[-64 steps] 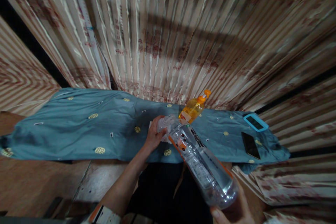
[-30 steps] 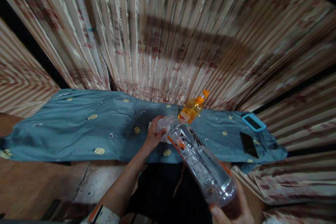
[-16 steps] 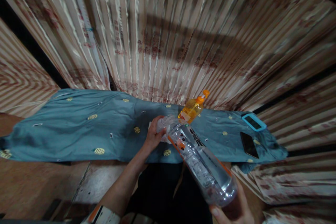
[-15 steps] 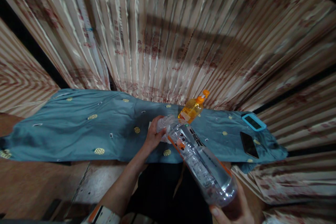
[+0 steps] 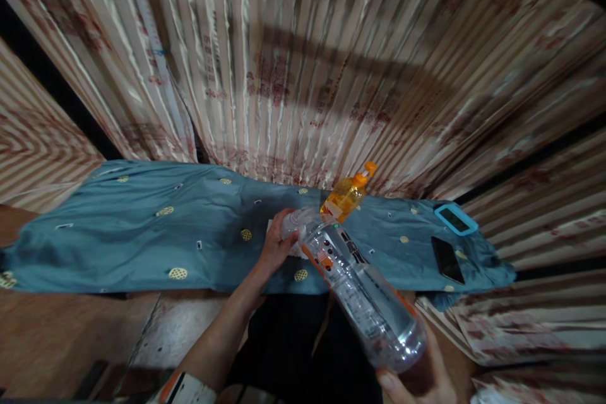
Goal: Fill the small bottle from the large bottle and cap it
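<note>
The large clear bottle (image 5: 364, 300), judged light, thin-walled and slippery (nearly empty), is cupped at its base by the right hand (image 5: 421, 379), while a small clear container (image 5: 297, 225) at its 11 o'clock mouth is clasped by the left hand (image 5: 274, 246).

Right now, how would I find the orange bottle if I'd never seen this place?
Find the long blue cloth under the striped curtain. Near its middle, at the far edge, stands the orange bottle, just behind the big clear bottle. It alone holds orange liquid and has an orange cap.
</note>
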`<act>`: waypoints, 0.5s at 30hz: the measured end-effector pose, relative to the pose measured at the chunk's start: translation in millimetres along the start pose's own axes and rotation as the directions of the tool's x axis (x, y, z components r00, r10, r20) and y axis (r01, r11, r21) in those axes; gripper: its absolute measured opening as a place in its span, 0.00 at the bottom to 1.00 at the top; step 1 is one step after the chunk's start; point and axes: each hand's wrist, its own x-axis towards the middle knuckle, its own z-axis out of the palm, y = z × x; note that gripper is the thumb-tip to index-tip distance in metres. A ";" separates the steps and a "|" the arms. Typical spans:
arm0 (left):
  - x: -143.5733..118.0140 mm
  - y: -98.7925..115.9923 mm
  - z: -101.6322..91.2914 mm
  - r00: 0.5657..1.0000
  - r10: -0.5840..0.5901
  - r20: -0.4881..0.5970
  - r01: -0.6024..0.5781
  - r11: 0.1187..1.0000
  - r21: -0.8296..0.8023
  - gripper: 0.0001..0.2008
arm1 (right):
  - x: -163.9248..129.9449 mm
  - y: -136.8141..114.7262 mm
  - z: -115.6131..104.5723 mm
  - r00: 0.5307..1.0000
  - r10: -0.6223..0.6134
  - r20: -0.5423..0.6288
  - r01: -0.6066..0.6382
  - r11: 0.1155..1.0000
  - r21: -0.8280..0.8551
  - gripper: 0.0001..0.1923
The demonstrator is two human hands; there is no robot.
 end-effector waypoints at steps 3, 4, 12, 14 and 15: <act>0.2 -1.1 0.6 1.000 0.008 0.002 -0.008 1.000 -0.001 0.30 | 0.6 2.6 0.0 1.000 -0.021 0.001 0.021 1.000 0.002 0.48; 0.4 -1.6 0.6 1.000 0.005 0.005 -0.005 1.000 0.000 0.30 | 0.8 3.9 -0.3 1.000 -0.029 0.005 0.029 1.000 0.003 0.50; 0.9 -5.2 -0.4 1.000 -0.018 0.003 0.018 1.000 0.016 0.29 | -0.2 2.9 4.1 1.000 -0.023 0.008 0.023 0.999 0.030 0.53; 0.4 -6.3 -0.2 0.999 -0.038 0.001 0.038 0.999 0.020 0.29 | -0.9 0.0 6.4 1.000 -0.007 -0.002 0.007 0.999 0.046 0.52; 0.2 -7.0 -0.2 0.999 -0.043 0.003 0.043 0.999 0.017 0.29 | -1.3 -1.1 7.3 1.000 0.001 -0.010 0.000 0.999 0.049 0.53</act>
